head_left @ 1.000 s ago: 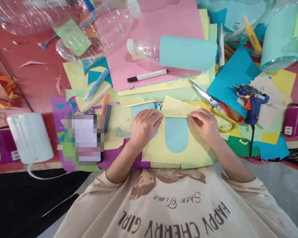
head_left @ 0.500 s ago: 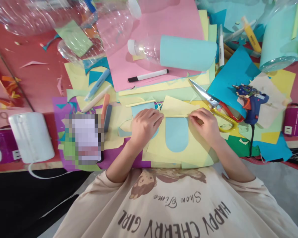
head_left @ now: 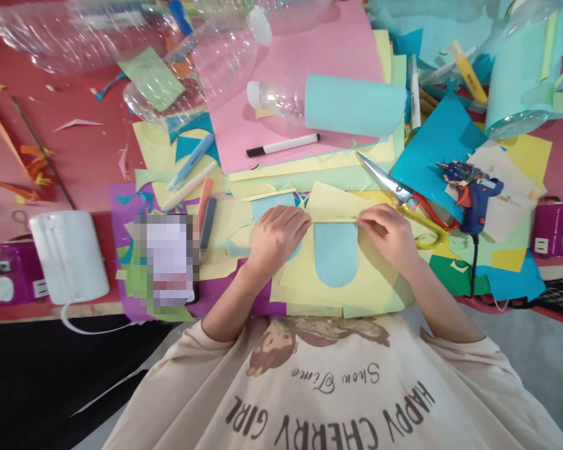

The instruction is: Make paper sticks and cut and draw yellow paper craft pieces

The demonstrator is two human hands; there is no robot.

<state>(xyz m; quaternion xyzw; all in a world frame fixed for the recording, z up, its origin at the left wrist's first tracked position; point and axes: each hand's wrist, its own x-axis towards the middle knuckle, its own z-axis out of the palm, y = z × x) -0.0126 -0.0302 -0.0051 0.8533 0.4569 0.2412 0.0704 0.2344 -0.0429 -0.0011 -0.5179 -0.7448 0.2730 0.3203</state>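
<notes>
A thin yellow paper strip (head_left: 335, 220) runs level between my two hands. At its left end, my left hand (head_left: 279, 236) is closed, thumb and fingertips pinching the strip. My right hand (head_left: 392, 236) pinches the other end, its fingers curled. Just below the strip lies a light blue paper piece (head_left: 336, 257) with a rounded lower end. Beneath it spread pale yellow paper sheets (head_left: 380, 281). Another light blue piece is partly hidden under my left hand. Beyond the strip is a yellow paper flap (head_left: 335, 203).
Scissors (head_left: 400, 190) lie open-bladed right of my hands, near a blue glue gun (head_left: 477, 203). A bottle wrapped in light blue paper (head_left: 354, 103) and a marker (head_left: 284, 145) lie ahead. A blurred phone-like object (head_left: 169, 259), a white case (head_left: 69, 256) and clear bottles (head_left: 220, 59) are leftward.
The view has shifted slightly, so the table things on the left sit a little further right. Both hands keep their pinch on the strip with hardly any movement.
</notes>
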